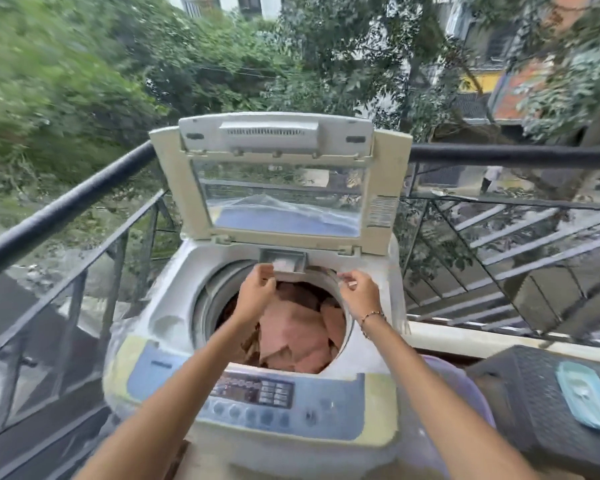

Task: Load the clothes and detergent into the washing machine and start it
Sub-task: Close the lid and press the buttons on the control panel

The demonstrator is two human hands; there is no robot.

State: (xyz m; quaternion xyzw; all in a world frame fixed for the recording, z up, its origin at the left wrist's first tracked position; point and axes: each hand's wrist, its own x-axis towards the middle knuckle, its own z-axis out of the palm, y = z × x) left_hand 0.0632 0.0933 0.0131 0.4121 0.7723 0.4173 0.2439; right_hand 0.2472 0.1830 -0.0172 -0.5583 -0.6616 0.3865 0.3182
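1. My forearms (167, 410) stretch over the control panel (253, 393), which lies below my elbows, well behind both hands.
2. The detergent drawer (283, 261) stands pulled out just beyond my left fingertips. Something white lies in it, probably powder, though it is too blurred to be sure.
3. My left hand (257, 292) curls its fingers up towards the drawer's front edge; I cannot tell whether they pinch anything. My right hand (359, 291), just right of the drawer, pinches a small pale scrap (350, 282), perhaps a torn sachet corner.
4. The clothes (298, 327), pink and brown, fill the drum directly beneath both hands. The lid (281, 188) stands upright beyond them.
5. I judge the loading done and the detergent step in hand. Next the drawer needs pushing home, the lid lowering, then my hands drawing back to the panel.
6. Out past my right elbow, a teal tray (586, 393) rests on a dark basket (520, 403).
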